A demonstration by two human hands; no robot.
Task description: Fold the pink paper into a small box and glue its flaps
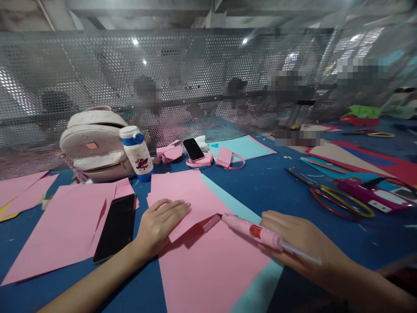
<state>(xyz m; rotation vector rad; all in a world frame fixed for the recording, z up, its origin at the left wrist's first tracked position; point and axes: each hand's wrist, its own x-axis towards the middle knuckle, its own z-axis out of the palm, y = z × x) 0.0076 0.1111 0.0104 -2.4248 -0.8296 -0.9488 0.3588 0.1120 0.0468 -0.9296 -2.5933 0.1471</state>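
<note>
My left hand (162,221) lies flat, fingers stretched out, on a folded pink paper sheet (187,195) and holds it down. My right hand (298,241) is wrapped round a pink glue gun (252,229), whose tip touches the folded edge of the pink sheet near the middle. Below it lies a larger pink sheet (211,269) over a light blue sheet (260,291). A black phone (115,228) rests on more pink paper just left of my left wrist.
A white backpack (93,143) and a white bottle with a blue cap (137,153) stand at the back left. Another phone (193,149) sits on pink paper pieces. Scissors with yellow and red handles (339,200) lie right. A perforated metal screen (195,74) closes the table's far side; people sit behind it.
</note>
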